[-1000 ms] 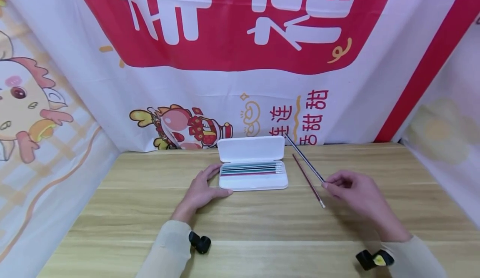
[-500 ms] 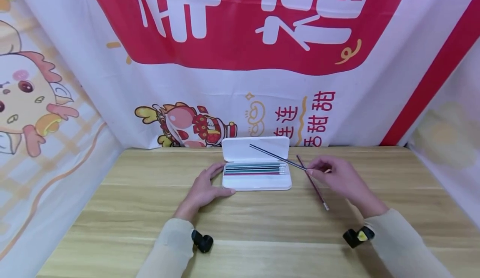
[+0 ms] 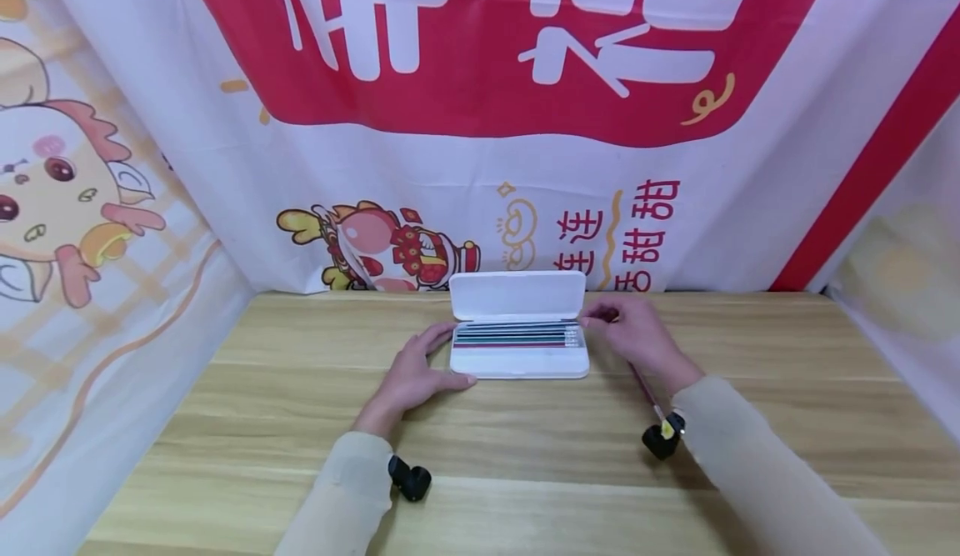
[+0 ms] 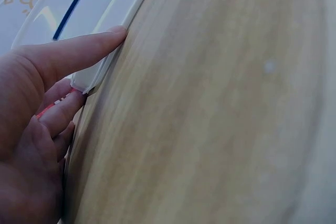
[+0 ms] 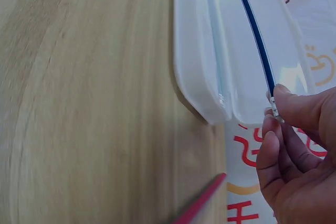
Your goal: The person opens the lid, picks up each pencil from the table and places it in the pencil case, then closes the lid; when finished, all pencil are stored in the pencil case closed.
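A white pencil case [image 3: 519, 364] stands with its lid [image 3: 517, 294] raised at the back of the table. Several dark, green and red pencils [image 3: 510, 338] lie side by side along its rear half. My left hand [image 3: 408, 378] holds the case's left end, thumb on the front edge and fingers round the side, as the left wrist view also shows. At the case's right end, my right hand [image 3: 633, 333] pinches a dark blue pencil [image 5: 255, 35] by its white-tipped end. In the right wrist view this pencil overlaps the inside of the lid.
A dark red pencil [image 3: 644, 385] lies on the wooden table [image 3: 525, 448] right of the case, partly hidden under the right hand and wrist. A printed cloth [image 3: 495, 156] hangs close behind the case. Black wrist cameras [image 3: 411, 481] sit on both wrists.
My right hand has moved left and slightly back, bringing the dark blue pencil from beside the case to over its rear part, level with the others. The left hand stays at the case.
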### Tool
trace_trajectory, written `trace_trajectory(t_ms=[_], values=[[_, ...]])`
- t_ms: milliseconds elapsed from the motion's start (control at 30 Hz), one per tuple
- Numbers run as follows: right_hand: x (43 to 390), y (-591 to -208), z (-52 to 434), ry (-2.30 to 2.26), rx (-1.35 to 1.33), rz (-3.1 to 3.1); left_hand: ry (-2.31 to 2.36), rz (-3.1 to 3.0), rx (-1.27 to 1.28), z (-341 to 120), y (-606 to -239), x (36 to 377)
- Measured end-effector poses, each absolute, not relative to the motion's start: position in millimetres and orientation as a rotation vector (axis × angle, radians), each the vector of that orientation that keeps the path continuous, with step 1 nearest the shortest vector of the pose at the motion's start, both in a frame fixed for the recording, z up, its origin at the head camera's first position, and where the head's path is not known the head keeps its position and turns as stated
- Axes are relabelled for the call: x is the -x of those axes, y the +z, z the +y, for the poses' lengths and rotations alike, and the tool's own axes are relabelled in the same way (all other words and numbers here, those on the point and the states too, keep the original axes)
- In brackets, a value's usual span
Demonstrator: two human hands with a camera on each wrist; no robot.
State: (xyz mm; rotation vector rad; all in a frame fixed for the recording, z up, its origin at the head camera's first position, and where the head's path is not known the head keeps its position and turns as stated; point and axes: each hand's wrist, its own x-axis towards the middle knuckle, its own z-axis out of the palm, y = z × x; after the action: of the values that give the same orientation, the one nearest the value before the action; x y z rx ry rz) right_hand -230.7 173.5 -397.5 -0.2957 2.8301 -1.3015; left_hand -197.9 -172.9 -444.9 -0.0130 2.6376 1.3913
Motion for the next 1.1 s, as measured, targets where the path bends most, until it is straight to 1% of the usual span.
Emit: trace_trajectory(t_ms=[200,467,867,1100], values=[[242.7,-411.2,160.7,-1.318,0.317,2.849,1.409,2.631,0.007,-172.9,-445.3,199.6],[242.5,-416.8,148.3,-1.305,0.298,2.789,1.389,2.641,0.013,-172.8,-446.8,201.0],[243.7,-428.7,150.4,-1.225,0.249,2.82,1.383,2.65,0.006,-171.7,-447.1,201.5],[243.1,-427.9,149.2,-1.204,0.244,2.819,1.379,2.658,0.013,-172.0,-447.0,201.0]])
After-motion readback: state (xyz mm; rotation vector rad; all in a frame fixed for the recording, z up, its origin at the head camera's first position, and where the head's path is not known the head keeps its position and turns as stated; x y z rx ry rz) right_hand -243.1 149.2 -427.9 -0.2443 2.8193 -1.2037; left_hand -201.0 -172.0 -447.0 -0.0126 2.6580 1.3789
